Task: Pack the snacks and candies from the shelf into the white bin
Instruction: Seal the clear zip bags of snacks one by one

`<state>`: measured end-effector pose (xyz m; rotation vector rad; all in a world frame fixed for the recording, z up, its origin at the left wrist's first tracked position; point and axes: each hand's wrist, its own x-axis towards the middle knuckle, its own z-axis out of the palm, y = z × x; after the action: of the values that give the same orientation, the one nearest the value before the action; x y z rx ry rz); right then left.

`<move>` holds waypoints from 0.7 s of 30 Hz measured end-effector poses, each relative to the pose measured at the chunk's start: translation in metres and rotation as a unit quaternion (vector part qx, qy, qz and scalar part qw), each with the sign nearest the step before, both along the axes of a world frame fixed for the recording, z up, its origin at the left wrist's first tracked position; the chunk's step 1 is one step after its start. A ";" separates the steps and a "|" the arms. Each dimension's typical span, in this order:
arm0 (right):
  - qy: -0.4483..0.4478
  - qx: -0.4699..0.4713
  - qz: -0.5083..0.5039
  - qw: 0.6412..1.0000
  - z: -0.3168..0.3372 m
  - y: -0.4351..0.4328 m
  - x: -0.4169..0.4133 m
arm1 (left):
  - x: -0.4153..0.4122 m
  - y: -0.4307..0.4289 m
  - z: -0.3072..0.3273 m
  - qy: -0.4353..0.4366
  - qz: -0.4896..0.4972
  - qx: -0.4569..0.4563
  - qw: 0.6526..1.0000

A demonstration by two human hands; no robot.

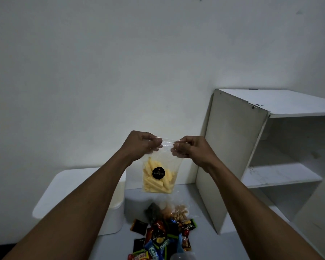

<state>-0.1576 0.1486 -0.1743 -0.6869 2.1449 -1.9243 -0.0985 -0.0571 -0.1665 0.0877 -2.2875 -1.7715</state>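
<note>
A clear plastic bag of yellow snack sticks (159,177) with a round black label hangs in the air in front of the wall. My left hand (142,145) pinches its top left corner and my right hand (188,147) pinches its top right corner. The white bin (68,186) stands low at the left, partly behind my left forearm. A pile of snacks and candies (163,231) in coloured wrappers lies on the white surface below the bag. The white shelf (281,160) stands at the right with its visible compartments bare.
A plain white wall fills the upper view. A clear bag of brown nuts (179,211) lies at the top of the pile. A rounded clear plastic object (182,257) shows at the bottom edge.
</note>
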 end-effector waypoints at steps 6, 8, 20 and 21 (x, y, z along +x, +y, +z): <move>-0.002 -0.002 -0.017 1.000 -0.005 0.001 0.006 | 0.002 0.002 -0.002 0.017 0.008 -0.014 1.000; 0.004 0.004 -0.023 1.000 -0.002 0.000 0.008 | 0.003 0.001 -0.004 0.007 0.008 -0.007 1.000; 0.039 0.078 -0.019 0.996 0.001 0.005 0.017 | 0.007 0.004 -0.002 -0.005 -0.027 -0.008 1.000; 0.039 0.073 -0.020 0.996 0.002 0.006 0.016 | 0.007 0.004 -0.002 -0.010 -0.021 0.008 1.000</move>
<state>-0.1412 0.1549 -0.1724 -0.7068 2.3347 -1.7658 -0.0913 -0.0536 -0.1685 0.0598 -2.3059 -1.8176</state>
